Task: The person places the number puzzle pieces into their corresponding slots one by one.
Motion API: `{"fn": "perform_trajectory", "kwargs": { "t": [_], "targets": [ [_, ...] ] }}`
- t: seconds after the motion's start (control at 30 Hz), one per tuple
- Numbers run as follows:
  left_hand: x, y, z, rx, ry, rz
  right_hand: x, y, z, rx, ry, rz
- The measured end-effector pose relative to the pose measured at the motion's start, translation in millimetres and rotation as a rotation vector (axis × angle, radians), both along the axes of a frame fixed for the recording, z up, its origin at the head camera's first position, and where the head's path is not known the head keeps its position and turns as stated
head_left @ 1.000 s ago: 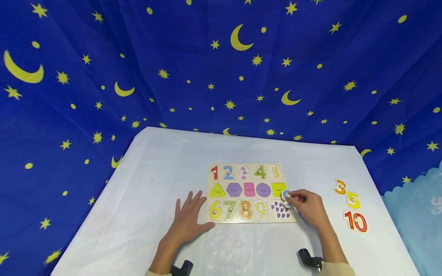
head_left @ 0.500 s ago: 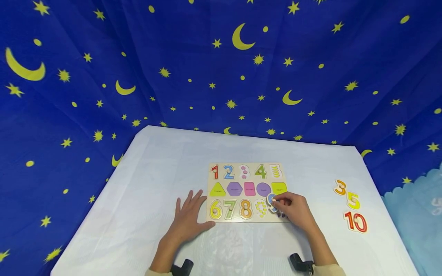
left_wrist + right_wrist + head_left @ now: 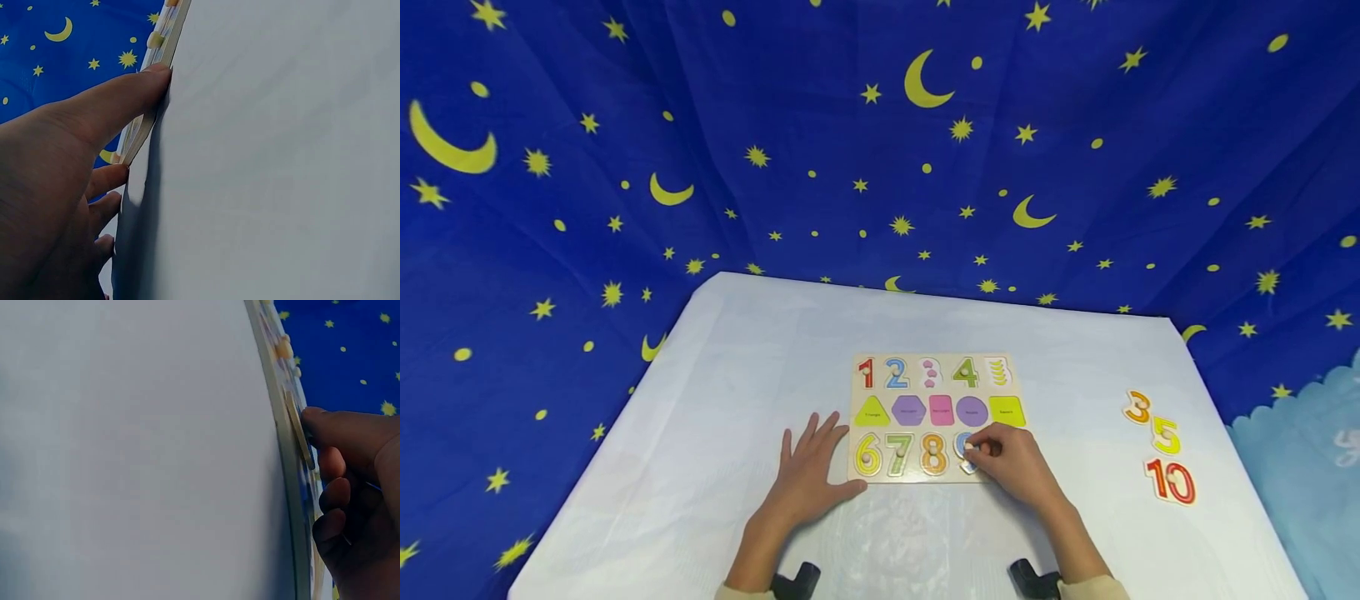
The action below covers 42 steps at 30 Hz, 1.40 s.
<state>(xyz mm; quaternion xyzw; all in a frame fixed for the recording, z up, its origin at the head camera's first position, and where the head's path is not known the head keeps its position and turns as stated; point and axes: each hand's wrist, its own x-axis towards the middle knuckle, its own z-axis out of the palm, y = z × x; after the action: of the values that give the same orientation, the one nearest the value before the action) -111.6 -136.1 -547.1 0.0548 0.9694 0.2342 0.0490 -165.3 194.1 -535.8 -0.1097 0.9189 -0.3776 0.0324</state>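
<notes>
A wooden number puzzle board [image 3: 917, 478] lies on the white table, with pieces 1, 2, 4, 6, 7 and 8 in their places. My right hand [image 3: 1013, 463] pinches the knob of the blue number 9 puzzle piece [image 3: 961, 443] over the slot beside the 8. In the right wrist view that piece [image 3: 299, 428] sits tilted close over the board's surface. My left hand [image 3: 808, 479] spreads its fingers at the board's left edge, thumb at the near corner and index fingertip by the side. The left wrist view shows the thumb [image 3: 119, 103] against the board's edge.
To the right on the table [image 3: 700, 467] lie three loose pieces: an orange 3 [image 3: 1138, 407], a yellow 5 [image 3: 1167, 436] and a red 10 [image 3: 1171, 482]. A blue curtain [image 3: 820, 108] with moons and stars hangs behind. Light-blue cloth [image 3: 1300, 458] borders the right side.
My right hand has carried the number 9 piece leftward, from the board's right edge across the purple-grape slot to the slot beside the 8. My left hand has stayed put.
</notes>
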Motion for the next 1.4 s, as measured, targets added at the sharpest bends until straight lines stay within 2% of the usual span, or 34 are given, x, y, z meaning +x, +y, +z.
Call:
{"fn": "perform_trajectory", "kwargs": {
  "t": [0.37,0.63,0.9,1.13,1.4],
  "targets": [
    [-0.2,0.0,-0.5,0.011,-0.013,0.015,1.2,-3.4,-0.9,0.019,0.018,0.015],
    [0.3,0.3,2.9,0.014,-0.007,0.012,1.3,7.3,2.9,-0.060,0.026,-0.008],
    [-0.9,0.3,-1.6,-0.003,-0.017,0.015,2.1,32.5,6.4,-0.039,0.030,-0.070],
    [-2.9,-0.9,1.7,-0.002,0.000,0.020,1.2,57.3,7.5,0.012,0.065,-0.142],
    [-0.1,-0.1,1.0,0.007,-0.021,0.016,7.7,87.5,8.8,0.075,0.084,-0.204]
  ]
}}
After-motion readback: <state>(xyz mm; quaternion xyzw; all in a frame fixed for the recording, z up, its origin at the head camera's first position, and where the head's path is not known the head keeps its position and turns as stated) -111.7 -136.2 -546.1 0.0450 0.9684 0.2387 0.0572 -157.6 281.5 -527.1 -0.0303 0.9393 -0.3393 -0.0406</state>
